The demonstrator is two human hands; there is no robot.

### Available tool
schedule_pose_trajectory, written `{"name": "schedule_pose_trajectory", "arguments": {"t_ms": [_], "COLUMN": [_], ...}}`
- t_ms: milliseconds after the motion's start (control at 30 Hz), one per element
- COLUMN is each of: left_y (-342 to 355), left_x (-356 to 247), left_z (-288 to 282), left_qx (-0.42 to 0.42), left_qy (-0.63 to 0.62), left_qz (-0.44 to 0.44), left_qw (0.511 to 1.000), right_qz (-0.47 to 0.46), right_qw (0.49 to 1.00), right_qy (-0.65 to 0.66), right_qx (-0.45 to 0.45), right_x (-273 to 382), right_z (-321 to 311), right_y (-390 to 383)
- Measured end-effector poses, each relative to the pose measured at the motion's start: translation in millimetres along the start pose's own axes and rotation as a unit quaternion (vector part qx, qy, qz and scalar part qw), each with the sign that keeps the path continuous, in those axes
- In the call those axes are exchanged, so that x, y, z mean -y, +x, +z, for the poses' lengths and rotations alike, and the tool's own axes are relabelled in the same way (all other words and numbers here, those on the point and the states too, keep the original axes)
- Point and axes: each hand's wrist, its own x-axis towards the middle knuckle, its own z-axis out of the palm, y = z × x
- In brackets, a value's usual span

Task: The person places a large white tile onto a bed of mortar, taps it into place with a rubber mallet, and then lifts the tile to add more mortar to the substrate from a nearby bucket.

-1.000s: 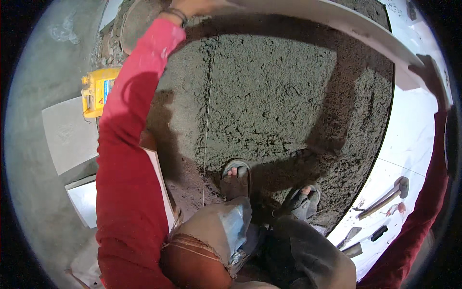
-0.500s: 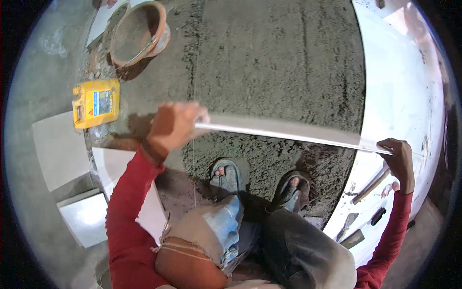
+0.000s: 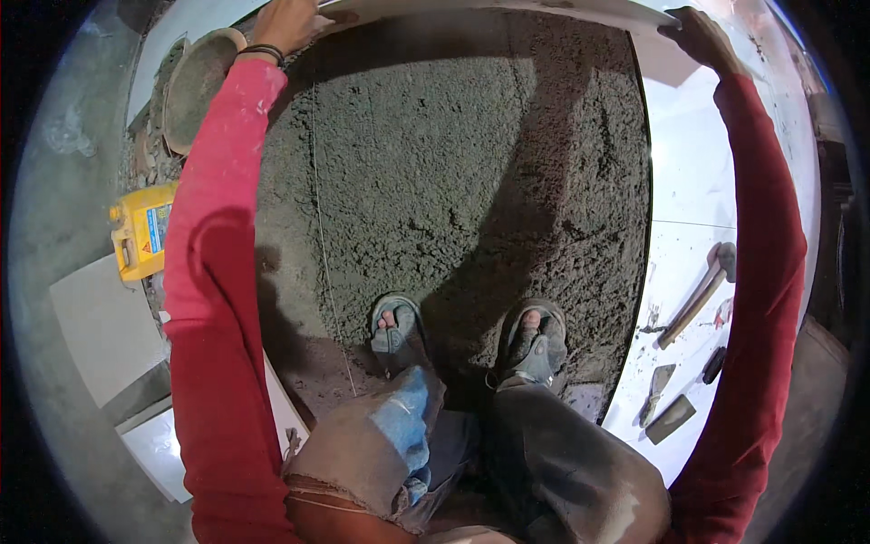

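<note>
Left hand (image 3: 288, 25) and right hand (image 3: 700, 38) pinch the pale board (image 3: 625, 13), top cropped from our view, across the mortar bed (image 3: 426, 163).

Jerrycan (image 3: 133, 263), yellow, at left of the head view: one printed label (image 3: 159, 225), blue and white, on its broad face; lettering too small to read. Sign (image 3: 146, 247), small, reddish, roughly triangular, near the label's lower left, same face. Legible words or numbers: none.
</note>
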Motion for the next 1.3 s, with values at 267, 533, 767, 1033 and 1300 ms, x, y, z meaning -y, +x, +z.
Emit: {"name": "schedule_pose_trajectory", "arguments": {"t_ms": [267,533,767,1033,1300], "left_y": [-55,-196,-261,-155,-202], "left_x": [-34,-110,-162,-119,-145], "left_z": [-40,-78,-130,-70,-76], "left_qx": [0.154,0.259,0.155,0.044,0.107], "left_qy": [0.032,-0.102,-0.171,-0.063,-0.087], "left_qz": [-0.021,-0.067,-0.037,-0.013,0.003], "left_qw": [0.987,0.958,0.972,0.997,0.990], "right_qz": [-0.042,-0.005,0.030,-0.010,0.051], "right_qw": [0.991,0.975,0.964,0.999,0.988], "right_qy": [0.103,0.188,0.208,0.043,0.119], "right_qx": [0.080,0.117,0.164,-0.019,0.086], "right_x": [8,73,103,62,53], "right_z": [-3,-29,-63,-12,-19], "right_y": [-62,-230,-305,-204,-269]}}
